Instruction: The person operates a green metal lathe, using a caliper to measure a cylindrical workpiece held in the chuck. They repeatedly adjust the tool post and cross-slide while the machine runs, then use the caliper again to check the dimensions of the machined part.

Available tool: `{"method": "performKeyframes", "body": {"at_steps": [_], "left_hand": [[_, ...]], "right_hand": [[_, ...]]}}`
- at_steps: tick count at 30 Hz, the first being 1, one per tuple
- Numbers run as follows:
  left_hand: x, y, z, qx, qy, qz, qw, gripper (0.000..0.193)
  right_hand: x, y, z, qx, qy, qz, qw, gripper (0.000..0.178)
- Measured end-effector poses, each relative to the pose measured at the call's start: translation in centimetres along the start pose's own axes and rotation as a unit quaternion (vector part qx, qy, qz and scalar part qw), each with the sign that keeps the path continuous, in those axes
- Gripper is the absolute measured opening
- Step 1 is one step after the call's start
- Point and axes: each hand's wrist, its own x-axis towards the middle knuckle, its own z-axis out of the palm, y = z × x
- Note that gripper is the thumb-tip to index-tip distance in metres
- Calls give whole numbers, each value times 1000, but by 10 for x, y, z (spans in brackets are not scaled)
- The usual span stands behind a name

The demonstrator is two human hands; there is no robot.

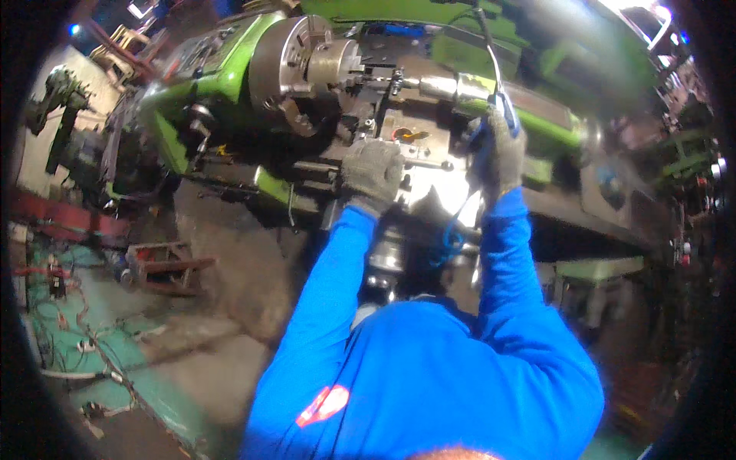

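Observation:
A green lathe (230,57) stands in front of me, its large round chuck (291,65) on the left gripping a round metal workpiece (334,61). My left hand (372,172), in a grey glove, is curled over a part of the carriage below the chuck; what lies under the fingers is hidden. My right hand (504,157), gloved too, is raised near the tailstock (464,87). It is closed around a blue air blow gun (504,107) whose long thin tube points up and away. Below that hand hangs a coiled blue hose (452,244).
A small yellow-handled item (414,136) lies on the carriage plate between my hands. On the floor at left stands a low reddish metal frame (170,268). Cables (88,330) run over the green floor there. A bench-like green surface (602,267) is at right.

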Motion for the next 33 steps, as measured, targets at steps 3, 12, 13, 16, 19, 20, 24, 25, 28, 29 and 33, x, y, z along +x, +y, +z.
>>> {"method": "performKeyframes", "body": {"at_steps": [3, 12, 13, 16, 19, 20, 24, 25, 28, 29, 33], "left_hand": [[2, 3, 5, -18, 28, -22, 999, 15], [-5, 0, 18, 5, 13, -65, 998, 16], [-5, 2, 13, -11, 18, -69, 997, 16], [-1, 2, 13, 4, 18, -66, 998, 17], [2, -2, 17, 41, 21, -53, 998, 20], [7, -2, 18, 39, 23, -57, 997, 22], [-2, -12, 29, 149, -112, -168, 968, 17], [-3, -15, 30, 158, -106, -156, 969, 16], [-20, -26, 16, 243, -204, -176, 932, 20], [-15, -20, 14, 190, -160, -185, 951, 16], [8, 2, 11, 101, -107, -201, 968, 22]], "right_hand": [[-29, 7, 23, -168, 8, -174, 970, 48], [-92, 36, 16, -546, -5, -280, 789, 65], [-95, 42, -8, -526, 19, -316, 789, 60], [-93, 38, -99, -552, 99, -269, 783, 47], [-80, 22, -194, -596, 152, -208, 760, 34], [-70, 24, -239, -586, 171, -173, 773, 34], [20, 24, -409, -593, 191, -89, 777, 39], [46, 26, -446, -626, 221, -84, 743, 46], [145, 5, -459, -907, 0, 178, 381, 79], [173, 8, -477, -906, -10, 159, 393, 78], [290, 23, -516, -848, 6, 77, 524, 74]]}}
